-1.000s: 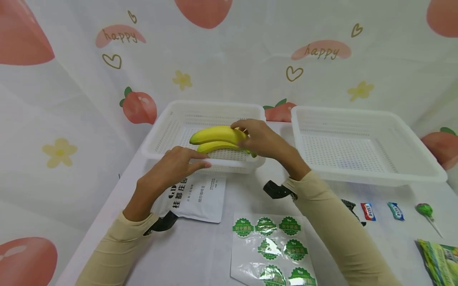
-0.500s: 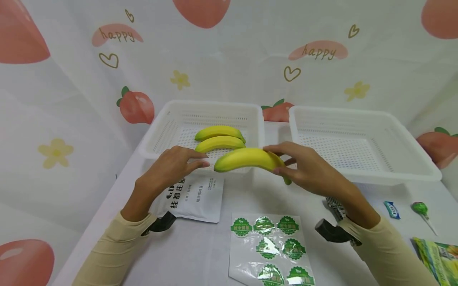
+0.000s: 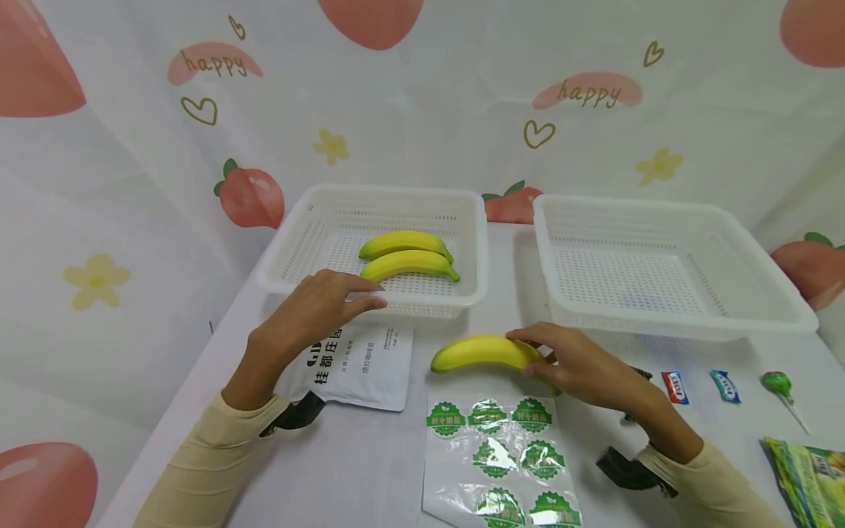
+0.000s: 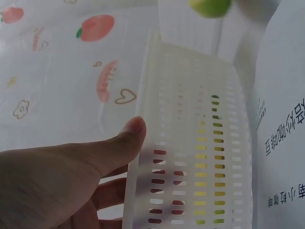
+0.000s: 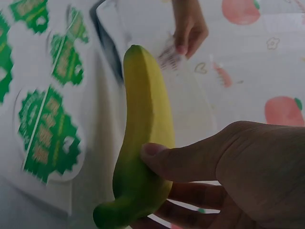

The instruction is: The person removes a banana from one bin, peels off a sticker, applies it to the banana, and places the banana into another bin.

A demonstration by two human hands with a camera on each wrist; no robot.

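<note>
My right hand (image 3: 584, 363) holds a yellow banana (image 3: 482, 350) with a green tip, low in front of the white baskets; thumb and fingers pinch its stem end in the right wrist view. My left hand (image 3: 306, 315) grips the front wall of the left white basket (image 3: 422, 299). The left wrist view puts its thumb (image 4: 131, 138) at the rim, the fingers behind the wall, partly seen through the slots. Two more bananas lie side by side inside this basket, the nearer banana (image 3: 412, 262) in front of the farther banana (image 3: 403, 242).
A second white basket (image 3: 673, 324) stands to the right. A white coffee-bean bag (image 3: 372, 374) lies below the left hand, and a green sticker sheet (image 3: 544, 460) lies nearest me. Rightward are a red candy (image 3: 675, 387), blue candy (image 3: 726, 386), lollipop (image 3: 777, 383) and green snack packet (image 3: 808, 473).
My right hand has lifted the banana out of the left basket and brought it toward me and to the right, down near the table. The left hand stays at the basket wall.
</note>
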